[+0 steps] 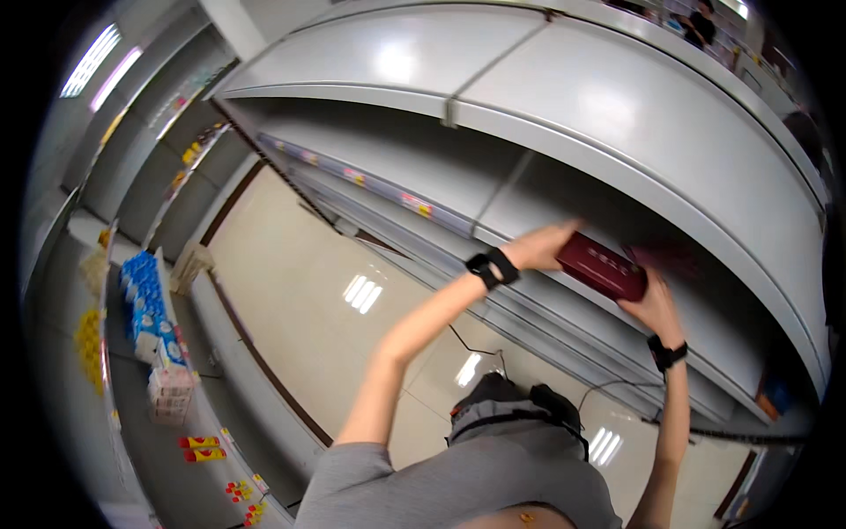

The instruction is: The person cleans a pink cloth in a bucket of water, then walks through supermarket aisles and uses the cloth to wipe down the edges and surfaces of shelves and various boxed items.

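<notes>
A dark red box with pale writing on its face is held between my two hands, at the front of a grey metal shelf. My left hand grips its left end, and my right hand holds its right end. Both wrists wear black bands. Behind the box, deeper in the shelf, a blurred dark red shape shows; I cannot tell what it is. The shelf's upper board hangs over the hands.
Price labels line the shelf edge at left. Another shelf unit on the left carries blue packs, a pinkish carton and red-yellow tubes. Cables lie on the tiled floor. A person stands far off, top right.
</notes>
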### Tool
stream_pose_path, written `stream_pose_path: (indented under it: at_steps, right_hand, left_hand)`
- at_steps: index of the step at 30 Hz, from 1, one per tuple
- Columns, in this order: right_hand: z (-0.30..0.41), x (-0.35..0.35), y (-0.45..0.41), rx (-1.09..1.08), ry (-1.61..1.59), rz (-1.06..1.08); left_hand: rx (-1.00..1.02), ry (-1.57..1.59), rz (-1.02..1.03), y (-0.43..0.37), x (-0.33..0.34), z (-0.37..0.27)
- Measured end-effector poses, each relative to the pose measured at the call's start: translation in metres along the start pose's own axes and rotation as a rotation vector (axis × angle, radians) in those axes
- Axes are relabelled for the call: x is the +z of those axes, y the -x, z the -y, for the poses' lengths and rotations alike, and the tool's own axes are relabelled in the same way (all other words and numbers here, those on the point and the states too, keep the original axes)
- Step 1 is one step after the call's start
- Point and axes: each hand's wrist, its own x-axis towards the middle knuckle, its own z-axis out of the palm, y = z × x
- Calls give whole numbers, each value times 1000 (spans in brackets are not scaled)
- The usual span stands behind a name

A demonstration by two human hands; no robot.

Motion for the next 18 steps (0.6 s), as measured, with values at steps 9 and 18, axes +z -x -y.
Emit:
stream_pose_path:
  at_steps: [9, 18]
  right_hand:
    - [23, 58, -46, -47, 2, -105]
    - [36, 56, -60, -24, 63, -55]
  left_hand:
    - [-148, -83, 103, 25, -71, 28]
    - [-279, -73, 113, 30, -75, 32]
